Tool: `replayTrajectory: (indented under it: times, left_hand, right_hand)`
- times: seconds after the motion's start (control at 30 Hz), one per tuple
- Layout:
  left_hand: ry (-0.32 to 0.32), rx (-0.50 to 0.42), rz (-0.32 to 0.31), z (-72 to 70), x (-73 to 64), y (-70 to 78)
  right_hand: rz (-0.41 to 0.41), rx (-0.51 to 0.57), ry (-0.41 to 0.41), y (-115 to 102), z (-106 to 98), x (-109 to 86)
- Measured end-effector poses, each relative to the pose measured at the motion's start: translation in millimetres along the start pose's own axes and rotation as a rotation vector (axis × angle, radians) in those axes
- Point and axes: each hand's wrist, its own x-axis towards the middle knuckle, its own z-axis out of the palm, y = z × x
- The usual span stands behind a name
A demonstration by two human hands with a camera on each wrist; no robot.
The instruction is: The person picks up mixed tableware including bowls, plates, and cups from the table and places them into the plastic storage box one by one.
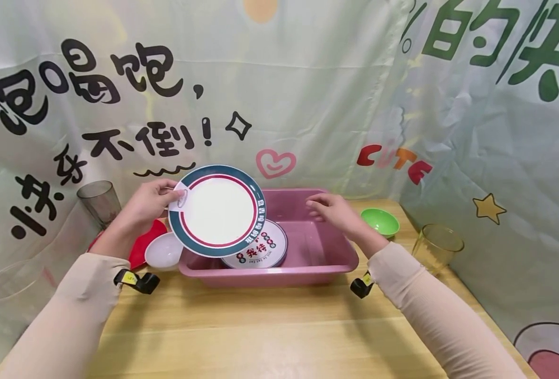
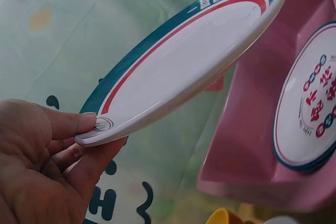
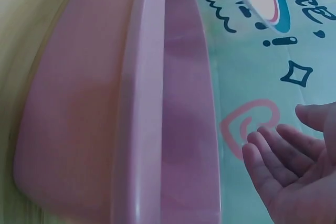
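My left hand [image 1: 150,202] pinches the edge of a round white plate [image 1: 220,210] with a teal rim and a red ring, thumb on top and fingers beneath. The plate is tilted above the left part of a pink basin [image 1: 317,268]. In the left wrist view the thumb [image 2: 79,123] presses on the rim by a small printed mark. Inside the basin, at its left, lies a stack of plates [image 1: 277,250] with red lettering, partly covered by the held plate. Over the basin's right side hovers my right hand [image 1: 333,213], fingers loosely bent and holding nothing.
Left of the basin are a white bowl [image 1: 163,251], a red dish [image 1: 151,245] and a grey glass [image 1: 100,202]. A clear container [image 1: 16,289] shows at far left. To the right stand a green bowl [image 1: 380,222] and a yellow glass [image 1: 436,247]. A printed cloth [image 1: 308,105] hangs behind.
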Motion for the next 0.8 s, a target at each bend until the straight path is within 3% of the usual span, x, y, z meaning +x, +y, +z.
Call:
replayTrajectory:
  times: [0.33,0.8]
  left_hand:
    - [-0.038,-0.087,-0.054,19.8,14.9,-2.8]
    - [-0.029,-0.228,-0.130,45.5,33.9,-12.3]
  right_hand:
    - [0.026,0.200,-0.078,-4.5,20.3,14.0]
    - [0.075,0.326,-0.097,-3.3,34.3,23.4]
